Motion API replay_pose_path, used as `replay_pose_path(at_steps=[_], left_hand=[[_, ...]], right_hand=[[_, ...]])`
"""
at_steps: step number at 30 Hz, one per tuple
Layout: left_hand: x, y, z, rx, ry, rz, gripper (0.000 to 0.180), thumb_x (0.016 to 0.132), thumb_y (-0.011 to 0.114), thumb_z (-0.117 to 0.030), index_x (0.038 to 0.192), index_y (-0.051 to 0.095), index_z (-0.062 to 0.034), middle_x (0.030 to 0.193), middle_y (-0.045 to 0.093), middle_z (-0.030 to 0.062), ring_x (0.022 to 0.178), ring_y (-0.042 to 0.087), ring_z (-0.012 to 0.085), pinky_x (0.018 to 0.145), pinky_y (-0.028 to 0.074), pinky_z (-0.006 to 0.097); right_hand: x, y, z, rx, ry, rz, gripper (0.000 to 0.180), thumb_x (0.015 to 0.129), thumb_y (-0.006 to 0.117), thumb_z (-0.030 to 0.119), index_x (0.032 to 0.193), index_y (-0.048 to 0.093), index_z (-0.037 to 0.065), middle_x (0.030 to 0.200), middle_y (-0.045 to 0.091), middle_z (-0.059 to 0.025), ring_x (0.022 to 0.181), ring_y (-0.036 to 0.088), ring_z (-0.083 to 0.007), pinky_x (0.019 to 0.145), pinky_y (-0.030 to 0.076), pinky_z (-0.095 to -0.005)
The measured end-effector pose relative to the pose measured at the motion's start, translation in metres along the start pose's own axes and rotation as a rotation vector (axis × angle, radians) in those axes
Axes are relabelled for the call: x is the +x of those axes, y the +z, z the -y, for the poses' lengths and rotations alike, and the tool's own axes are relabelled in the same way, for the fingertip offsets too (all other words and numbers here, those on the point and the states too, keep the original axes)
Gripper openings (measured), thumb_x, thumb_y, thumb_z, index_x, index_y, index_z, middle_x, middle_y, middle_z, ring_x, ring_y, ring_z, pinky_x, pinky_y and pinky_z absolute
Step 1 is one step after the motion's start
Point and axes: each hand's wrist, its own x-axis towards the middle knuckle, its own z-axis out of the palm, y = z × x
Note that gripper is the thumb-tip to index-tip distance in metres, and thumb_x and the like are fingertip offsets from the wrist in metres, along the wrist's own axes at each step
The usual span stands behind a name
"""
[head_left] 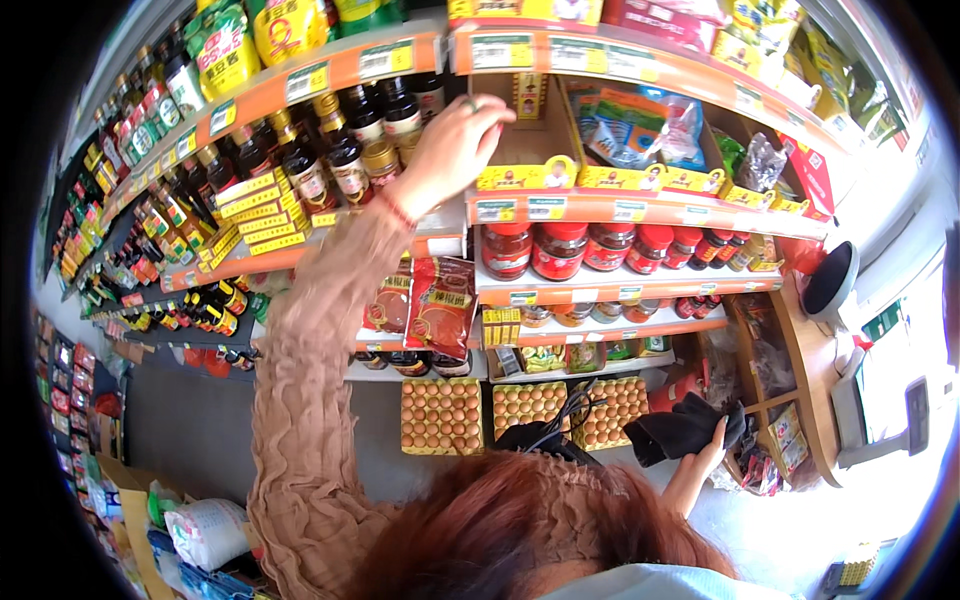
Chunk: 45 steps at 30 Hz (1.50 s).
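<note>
1. I am in a shop aisle lined with orange-edged shelving, its grey floor spreading low and left of an open cardboard box with a yellow front lip, which stands on a shelf ahead of me.
2. My left hand is raised at the left side of that open box, fingers bent toward its inside; I cannot tell whether they meet or pinch anything.
3. My right hand, well below the open box and to its right, is clamped on a limp, black, cloth-like bundle.
4. Just left of the open box, partly behind my left hand, stand dark glass bottles with gold caps; farther left are stacked small yellow cartons.
5. Just right of it, a neighbouring cardboard box holds blue and orange plastic packets.
6. On the shelf beneath it are red-lidded glass jars; lower left hangs or leans a shiny red plastic bag.
7. Well below it sit rows of brown eggs, near looping black cables.
</note>
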Motion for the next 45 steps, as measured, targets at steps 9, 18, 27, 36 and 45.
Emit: replay_pose_path(at_steps=[9, 18, 27, 36, 45], left_hand=[[0.106, 0.116, 0.085, 0.503, -0.021, 0.033, 0.03, 0.081, 0.05, -0.011, 0.109, 0.055, -0.0016, 0.101, 0.06, 0.022, 0.095, 0.057, 0.0361, 0.082, 0.044, 0.046], [0.128, 0.13, 0.092, 0.406, -0.124, 0.246, 0.032, 0.076, 0.059, -0.015, 0.105, 0.056, -0.0006, 0.102, 0.059, 0.0228, 0.096, 0.056, 0.0375, 0.082, 0.044, 0.045], [0.127, 0.125, 0.109, 0.275, -0.131, 0.342, 0.036, 0.072, 0.068, -0.019, 0.101, 0.058, 0.0005, 0.104, 0.058, 0.0236, 0.098, 0.055, 0.0389, 0.083, 0.043, 0.044], [0.056, 0.041, 0.008, 0.367, -0.07, -0.021, 0.038, 0.081, 0.064, -0.025, 0.112, 0.054, -0.0057, 0.107, 0.058, 0.0162, 0.097, 0.056, 0.0357, 0.078, 0.047, 0.042], [-0.05, 0.0, -0.139, -0.156, -0.142, -0.183, 0.039, 0.07, 0.077, -0.01, 0.101, 0.058, 0.0017, 0.1, 0.056, 0.0104, 0.092, 0.056, 0.0242, 0.08, 0.046, 0.035]], right_hand=[[-0.04, -0.099, 0.05, 0.111, 0.06, -0.195, 0.033, 0.091, 0.049, 0.024, 0.109, 0.052, -0.004, 0.095, 0.063, -0.0213, 0.08, 0.064, -0.0346, 0.076, 0.054, -0.0445], [-0.064, -0.105, 0.068, 0.097, 0.041, -0.393, 0.029, 0.087, 0.056, 0.016, 0.107, 0.054, -0.004, 0.091, 0.064, -0.0176, 0.077, 0.065, -0.0313, 0.067, 0.056, -0.0402], [-0.048, -0.071, 0.054, 0.178, -0.062, -0.495, 0.029, 0.084, 0.061, 0.01, 0.11, 0.054, -0.001, 0.092, 0.063, -0.014, 0.077, 0.064, -0.028, 0.067, 0.053, -0.0379], [-0.055, -0.045, 0.056, 0.225, -0.012, -0.404, 0.027, 0.082, 0.062, 0.008, 0.107, 0.055, 0.001, 0.095, 0.061, -0.0111, 0.081, 0.063, -0.023, 0.071, 0.051, -0.0327], [-0.049, 0.046, 0.055, 0.04, 0.056, 0.044, 0.034, 0.081, 0.062, 0.007, 0.112, 0.054, -0.001, 0.096, 0.062, -0.0061, 0.084, 0.06, -0.0159, 0.074, 0.048, -0.0278]])
